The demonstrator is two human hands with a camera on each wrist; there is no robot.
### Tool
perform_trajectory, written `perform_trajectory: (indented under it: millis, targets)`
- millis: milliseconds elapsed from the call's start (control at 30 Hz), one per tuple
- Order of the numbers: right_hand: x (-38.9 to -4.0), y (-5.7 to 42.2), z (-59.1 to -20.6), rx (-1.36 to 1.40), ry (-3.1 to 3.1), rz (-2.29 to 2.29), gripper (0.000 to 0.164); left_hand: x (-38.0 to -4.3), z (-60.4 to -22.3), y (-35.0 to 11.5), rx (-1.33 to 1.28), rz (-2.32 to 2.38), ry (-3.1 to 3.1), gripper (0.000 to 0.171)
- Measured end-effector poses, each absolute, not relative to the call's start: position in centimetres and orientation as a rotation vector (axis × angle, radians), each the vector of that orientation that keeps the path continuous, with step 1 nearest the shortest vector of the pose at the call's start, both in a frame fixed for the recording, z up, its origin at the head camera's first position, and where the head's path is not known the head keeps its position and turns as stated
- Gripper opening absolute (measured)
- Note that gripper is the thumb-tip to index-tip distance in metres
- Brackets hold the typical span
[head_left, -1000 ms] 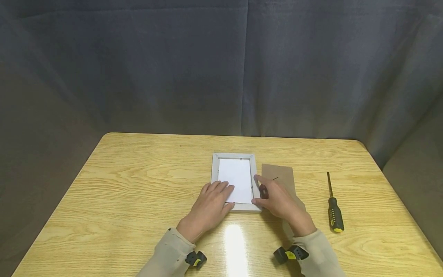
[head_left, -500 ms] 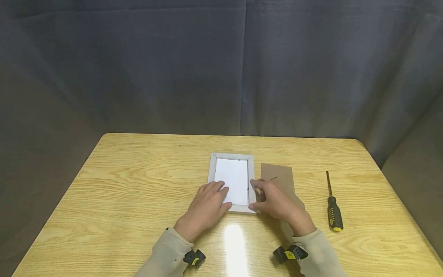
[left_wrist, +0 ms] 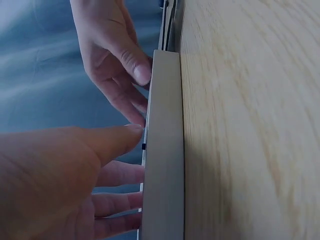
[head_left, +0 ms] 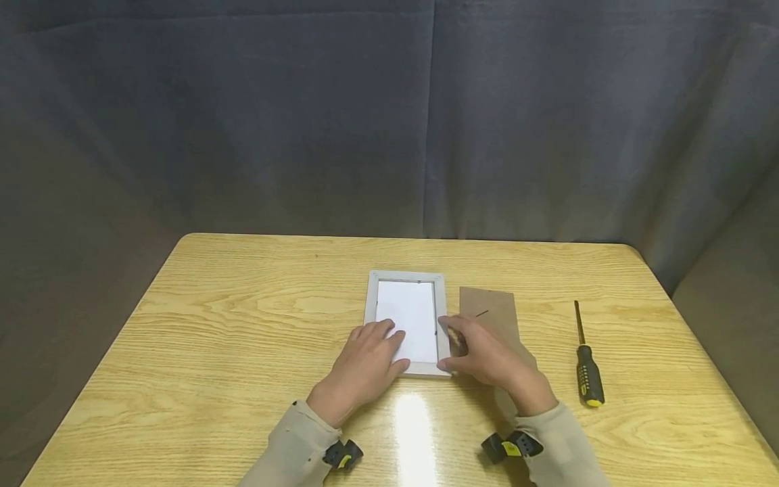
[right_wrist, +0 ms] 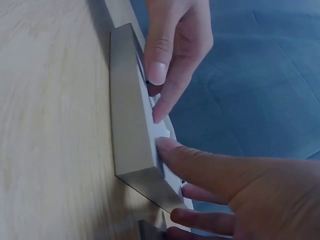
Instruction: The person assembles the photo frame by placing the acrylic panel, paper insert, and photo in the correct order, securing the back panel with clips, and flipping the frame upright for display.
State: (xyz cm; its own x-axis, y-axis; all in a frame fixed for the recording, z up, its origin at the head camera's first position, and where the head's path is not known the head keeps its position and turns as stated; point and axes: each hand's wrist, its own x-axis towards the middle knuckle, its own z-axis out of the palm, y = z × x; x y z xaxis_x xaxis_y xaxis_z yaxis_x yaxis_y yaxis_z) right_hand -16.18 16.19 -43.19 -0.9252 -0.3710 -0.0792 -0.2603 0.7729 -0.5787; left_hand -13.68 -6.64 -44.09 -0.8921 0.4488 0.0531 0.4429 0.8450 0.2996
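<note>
A pale picture frame [head_left: 406, 276] lies back side up on the table in the head view, a white sheet [head_left: 409, 304] inside its opening. Small dark tabs stick out along the inner edges. My left hand [head_left: 359, 368] rests over the lower left of the frame, fingers extended on the sheet and thumb at the bottom rail. My right hand [head_left: 487, 352] grips the right rail [right_wrist: 130, 110], thumb near the lower corner and index finger higher up; the other fingers curl at the outer side. Part of the sheet is hidden under my left hand.
A brown backing board [head_left: 496, 308] with a dark slit lies right of the frame, partly under my right hand. Farther right lies a screwdriver [head_left: 588, 372] with a black and yellow handle. A dark curtain [head_left: 389, 135] hangs behind the wooden table [head_left: 243, 304].
Both hands and the frame have shifted slightly left and toward me over the last second. The sheet now sits more squarely in the opening. Screwdriver and backing board have stayed put.
</note>
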Motion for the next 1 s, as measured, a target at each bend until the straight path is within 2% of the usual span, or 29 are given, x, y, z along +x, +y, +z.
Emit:
perform_trajectory:
  millis: [267,600,1000]
  targets:
    - [-16.3,15.5,-44.0,-0.527,2.912,-0.796,0.054,-13.6,-44.2,-6.7,0.737,0.475,2.998,0.049]
    - [-16.3,15.0,-44.4,-0.509,3.003,-0.725,0.049,-13.5,-44.1,-6.7,0.728,0.458,2.998,0.053]
    - [-16.0,13.9,-45.1,-0.491,3.105,-0.639,0.034,-13.5,-43.9,-6.7,0.717,0.474,2.993,0.054]
